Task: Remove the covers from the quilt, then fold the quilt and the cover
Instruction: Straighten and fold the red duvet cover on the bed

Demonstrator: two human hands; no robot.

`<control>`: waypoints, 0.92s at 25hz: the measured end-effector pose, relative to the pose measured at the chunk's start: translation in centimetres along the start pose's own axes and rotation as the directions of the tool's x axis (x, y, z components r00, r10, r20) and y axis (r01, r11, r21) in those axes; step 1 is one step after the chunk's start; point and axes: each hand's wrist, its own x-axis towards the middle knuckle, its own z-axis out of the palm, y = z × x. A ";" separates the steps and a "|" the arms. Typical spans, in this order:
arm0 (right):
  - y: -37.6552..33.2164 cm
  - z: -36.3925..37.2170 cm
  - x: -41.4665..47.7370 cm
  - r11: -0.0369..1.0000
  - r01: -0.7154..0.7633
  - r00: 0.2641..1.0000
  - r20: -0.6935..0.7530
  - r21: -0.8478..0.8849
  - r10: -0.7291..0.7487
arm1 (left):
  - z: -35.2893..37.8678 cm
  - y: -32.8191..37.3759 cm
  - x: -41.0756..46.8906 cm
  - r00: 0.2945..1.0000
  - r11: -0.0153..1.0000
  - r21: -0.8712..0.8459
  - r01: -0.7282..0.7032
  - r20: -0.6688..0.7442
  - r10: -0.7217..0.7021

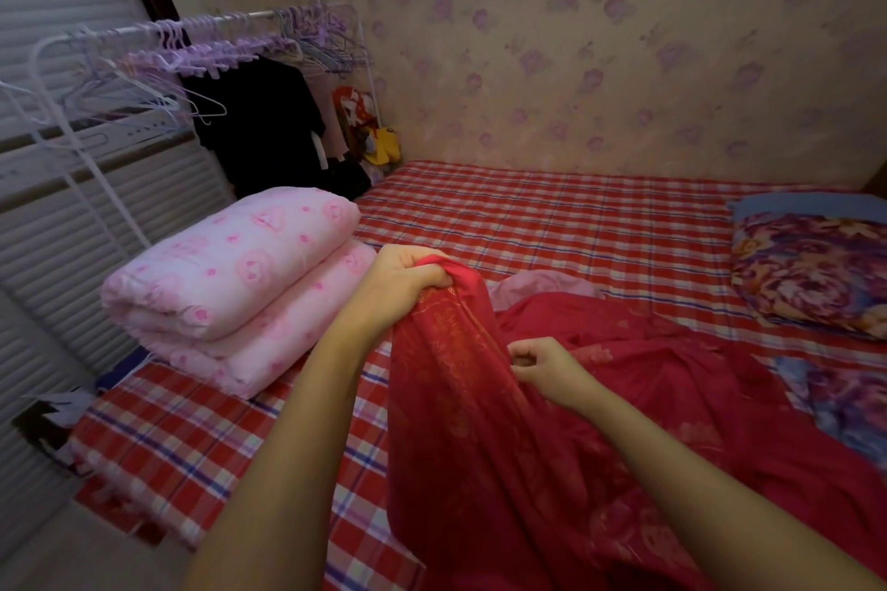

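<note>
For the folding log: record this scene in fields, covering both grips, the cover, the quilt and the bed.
left grip: holds a bunched edge of the red cover, raised above the bed
right grip: pinches the same cover lower down
cover state: loose and rumpled, not yet folded
pink quilt: folded, lying on the bed at the left, untouched
bed: red plaid sheet
floral pillow: at the right

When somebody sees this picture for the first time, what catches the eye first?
The red cover spreads over the near right of the checked sheet; the left hand grips its raised edge and the right hand pinches it lower down. The folded pink quilt lies on the sheet at the left.
</note>
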 end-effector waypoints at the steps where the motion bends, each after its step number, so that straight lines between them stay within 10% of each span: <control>1: 1.1 -0.3 0.3 0.997 -0.015 0.999 -0.037 -0.071 0.012 | 0.0 0.1 0.0 1.000 1.000 -0.013 0.003 -0.006 -0.003; 8: 4.3 -3.2 1.3 0.963 -0.166 0.942 -0.322 -0.214 0.091 | -0.7 -0.5 0.2 0.996 0.998 -0.065 0.018 -0.085 -0.024; 11: -3.9 -10.4 3.5 0.968 0.016 0.723 -0.666 -0.249 -0.183 | -2.6 -1.8 2.0 0.921 0.998 -0.041 -0.045 -0.389 0.026; 13: -12.7 -15.0 4.1 0.858 0.169 0.643 -0.605 -0.485 -0.469 | -4.1 -2.6 3.9 0.843 0.998 -0.041 -0.056 -0.537 0.025; 15: -20.4 -16.5 3.5 0.675 0.256 0.766 -0.281 -0.692 -0.578 | -5.6 -3.4 6.1 0.779 0.974 0.209 0.088 -0.624 0.064; 18: -25.4 -14.5 1.4 0.565 0.302 0.936 0.128 -0.768 -0.327 | -5.5 -2.9 7.5 0.897 0.810 0.491 0.320 -0.433 -0.092; 20: -24.2 -13.3 1.2 0.563 0.294 0.946 0.152 -0.772 -0.286 | -3.1 -1.3 7.4 0.999 0.915 0.402 0.026 -0.053 -0.005; 23: -20.7 -11.1 1.7 0.591 0.314 0.940 0.155 -0.743 -0.304 | 2.6 1.8 6.4 0.960 0.959 0.180 -0.217 0.219 0.176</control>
